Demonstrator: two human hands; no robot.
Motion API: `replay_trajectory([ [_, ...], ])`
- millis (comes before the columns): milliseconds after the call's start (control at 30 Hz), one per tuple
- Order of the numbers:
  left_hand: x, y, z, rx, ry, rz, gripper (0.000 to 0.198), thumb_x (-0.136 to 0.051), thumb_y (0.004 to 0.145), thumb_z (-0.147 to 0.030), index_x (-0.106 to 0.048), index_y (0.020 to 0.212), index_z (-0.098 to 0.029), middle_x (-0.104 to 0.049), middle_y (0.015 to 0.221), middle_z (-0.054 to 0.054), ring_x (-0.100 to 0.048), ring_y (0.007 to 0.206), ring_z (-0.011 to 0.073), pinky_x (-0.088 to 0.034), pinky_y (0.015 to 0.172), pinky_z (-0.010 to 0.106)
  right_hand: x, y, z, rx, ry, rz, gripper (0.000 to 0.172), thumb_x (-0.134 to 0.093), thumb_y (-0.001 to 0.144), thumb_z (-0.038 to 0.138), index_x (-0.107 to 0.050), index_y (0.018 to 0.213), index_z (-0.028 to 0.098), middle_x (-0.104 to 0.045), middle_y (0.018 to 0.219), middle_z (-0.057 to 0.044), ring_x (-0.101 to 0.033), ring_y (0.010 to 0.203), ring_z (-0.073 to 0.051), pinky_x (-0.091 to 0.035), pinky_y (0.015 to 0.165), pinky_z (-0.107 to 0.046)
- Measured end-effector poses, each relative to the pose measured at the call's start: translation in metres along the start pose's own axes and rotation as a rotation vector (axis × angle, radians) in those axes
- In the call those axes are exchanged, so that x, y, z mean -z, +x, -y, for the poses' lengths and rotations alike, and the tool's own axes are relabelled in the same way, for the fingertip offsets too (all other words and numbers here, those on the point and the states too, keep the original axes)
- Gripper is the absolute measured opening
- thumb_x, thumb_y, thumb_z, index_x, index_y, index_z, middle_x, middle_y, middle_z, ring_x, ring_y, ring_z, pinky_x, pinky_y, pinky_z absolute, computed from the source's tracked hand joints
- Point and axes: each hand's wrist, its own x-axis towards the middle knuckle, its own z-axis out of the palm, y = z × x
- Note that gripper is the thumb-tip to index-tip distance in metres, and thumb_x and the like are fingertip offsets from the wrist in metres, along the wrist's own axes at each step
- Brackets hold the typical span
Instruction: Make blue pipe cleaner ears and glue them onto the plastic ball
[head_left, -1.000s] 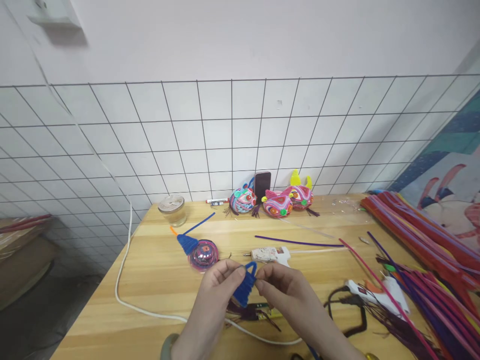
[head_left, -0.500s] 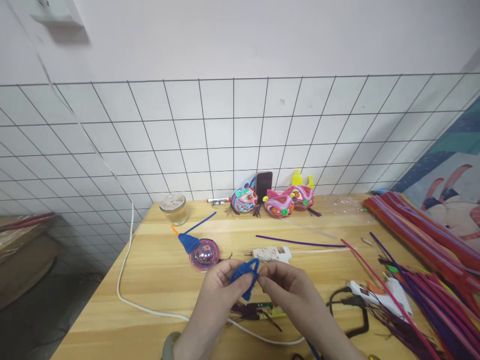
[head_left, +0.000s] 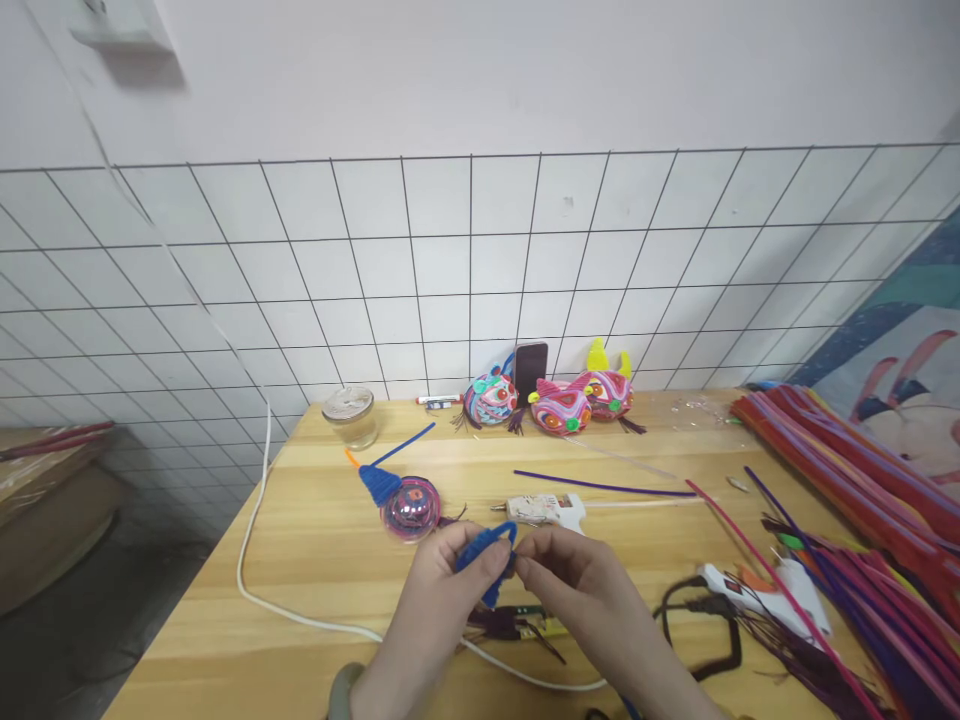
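Observation:
My left hand grips a blue piece wound from pipe cleaner, thumb on top. A loop of blue stem curves up from its right edge. The fingertips of my right hand are pinched at that edge, where the stem's end seems to be; the exact grip is hidden. Beyond my left hand lies a round clear-topped pink and purple piece, touched by a blue wound triangle with an orange tip and a blue stem. Partly under my hands lie dark threads and a green-handled tool.
A white glue gun lies past my hands, another at right beside piled pipe cleaners. A lidded glass cup, a phone and several colourful fish-like crafts stand near the wall. A white cable crosses the table.
The blue stem's loop looks rounder, and the wound piece has tilted slightly in my left hand. Both hands stay nearly in place; the view has shifted slightly.

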Motion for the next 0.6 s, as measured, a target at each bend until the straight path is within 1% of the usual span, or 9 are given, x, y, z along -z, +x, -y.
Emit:
replay_trajectory([
  [133, -0.0008, -0.0025, -0.003, -0.02, -0.022, 0.058, 0.029, -0.066, 0.071, -0.041, -0.064, 0.076, -0.013, -0.059, 0.065, 0.001, -0.049, 0.06, 0.0104, -0.036, 0.054, 0.021, 0.0016, -0.0007, 0.0004, 0.02, 0.013, 0.012, 0.018, -0.061, 0.072, 0.032, -0.06, 0.065, 0.015, -0.058, 0.056, 0.001, -0.047, 0.051, -0.01, -0.035, 0.049, -0.021],
  [200, -0.0012, -0.0039, -0.0037, -0.02, -0.039, 0.069, 0.031, -0.063, 0.072, -0.044, -0.064, 0.075, -0.013, -0.059, 0.065, 0.002, -0.05, 0.062, 0.0114, -0.037, 0.055, 0.021, 0.0021, -0.0009, 0.0003, 0.03, 0.018, 0.001, 0.018, -0.062, 0.072, 0.032, -0.06, 0.065, 0.016, -0.061, 0.057, 0.0, -0.05, 0.052, -0.011, -0.036, 0.05, -0.021],
  [267, -0.0019, -0.0052, -0.0042, -0.018, -0.077, 0.064, 0.034, -0.057, 0.077, -0.047, -0.064, 0.073, -0.013, -0.06, 0.066, 0.003, -0.051, 0.064, 0.0123, -0.039, 0.058, 0.023, 0.0024, -0.0008, -0.0001, 0.032, 0.008, -0.004, 0.018, -0.062, 0.072, 0.032, -0.06, 0.064, 0.016, -0.062, 0.057, 0.0, -0.051, 0.051, -0.011, -0.037, 0.049, -0.021],
  [367, -0.0033, -0.0065, -0.0053, -0.022, -0.16, 0.038, 0.037, -0.047, 0.083, -0.046, -0.066, 0.079, -0.014, -0.065, 0.077, 0.005, -0.055, 0.072, 0.0146, -0.043, 0.067, 0.025, 0.003, -0.0002, -0.0012, 0.025, -0.017, -0.016, 0.02, -0.062, 0.071, 0.034, -0.059, 0.064, 0.016, -0.062, 0.059, 0.0, -0.049, 0.05, -0.011, -0.035, 0.047, -0.021],
  [433, -0.0034, -0.0065, -0.0057, -0.03, -0.178, 0.005, 0.038, -0.046, 0.084, -0.046, -0.066, 0.086, -0.014, -0.066, 0.086, 0.007, -0.056, 0.079, 0.0168, -0.044, 0.072, 0.028, 0.0037, 0.0003, -0.0012, 0.015, -0.024, -0.035, 0.02, -0.062, 0.071, 0.034, -0.06, 0.065, 0.016, -0.06, 0.058, 0.0, -0.046, 0.049, -0.01, -0.032, 0.045, -0.021],
  [533, -0.0007, -0.0042, -0.0042, -0.042, -0.146, -0.076, 0.038, -0.048, 0.082, -0.047, -0.065, 0.091, -0.014, -0.067, 0.091, 0.008, -0.058, 0.084, 0.0194, -0.045, 0.074, 0.03, 0.0055, 0.0008, 0.0011, -0.001, -0.018, -0.059, 0.021, -0.062, 0.068, 0.037, -0.059, 0.064, 0.016, -0.052, 0.053, 0.003, -0.04, 0.046, -0.009, -0.028, 0.044, -0.022],
  [600, 0.002, -0.0012, -0.0023, -0.058, -0.13, -0.125, 0.035, -0.052, 0.08, -0.046, -0.065, 0.091, -0.015, -0.068, 0.09, 0.008, -0.059, 0.083, 0.0198, -0.045, 0.073, 0.03, 0.0067, 0.0008, 0.0036, -0.016, -0.019, -0.069, 0.023, -0.063, 0.066, 0.039, -0.059, 0.064, 0.017, -0.047, 0.052, 0.004, -0.036, 0.045, -0.009, -0.025, 0.042, -0.022],
])
